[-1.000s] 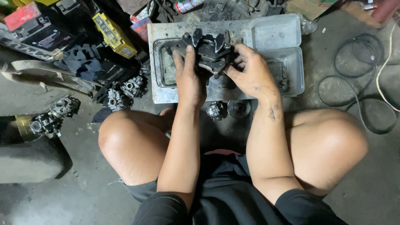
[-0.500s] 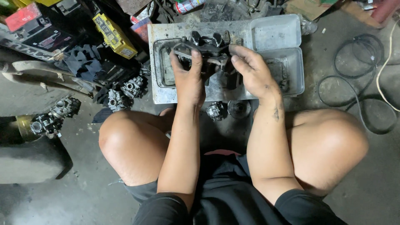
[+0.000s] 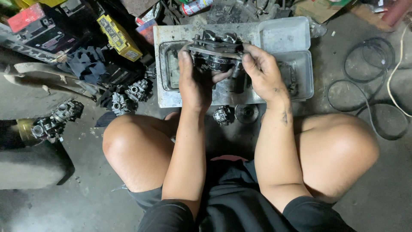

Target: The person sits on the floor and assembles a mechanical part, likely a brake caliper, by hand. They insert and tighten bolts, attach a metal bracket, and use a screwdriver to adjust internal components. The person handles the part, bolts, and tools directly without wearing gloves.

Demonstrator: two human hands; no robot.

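Holding a dark, greasy engine part (image 3: 216, 53) between both hands, a person sits on a concrete floor (image 3: 77, 206) with knees spread, seen from above by a head-worn camera. The part looks like a bank of carburetors joined by a flat metal bar, and it is raised just above a shallow grey metal tray (image 3: 285, 36) that lies on the floor ahead of the knees.

The left hand (image 3: 194, 79) grips the near left end of the part, fingers (image 3: 184, 58) curled up and closed around the bar. The right hand (image 3: 262, 73) closes on the right end, thumb reaching underneath toward the middle. Both hands are shut firmly on the part; neither is free.

Judging by the grip, the step in hand is turning or inspecting the part over the tray, perhaps working something loose. Any next move calls for a steady two-handed hold, since the part looks heavy and slippery with oil.

Two small round metal pieces (image 3: 235, 114) lie on the floor between the tray and the knees. To the left, more carburetors (image 3: 128, 95) and dark rags sit near a yellow box (image 3: 119, 38). Further left, another carburetor (image 3: 56, 120) rests at a ledge. Black cable loops (image 3: 365, 64) coil on the right.
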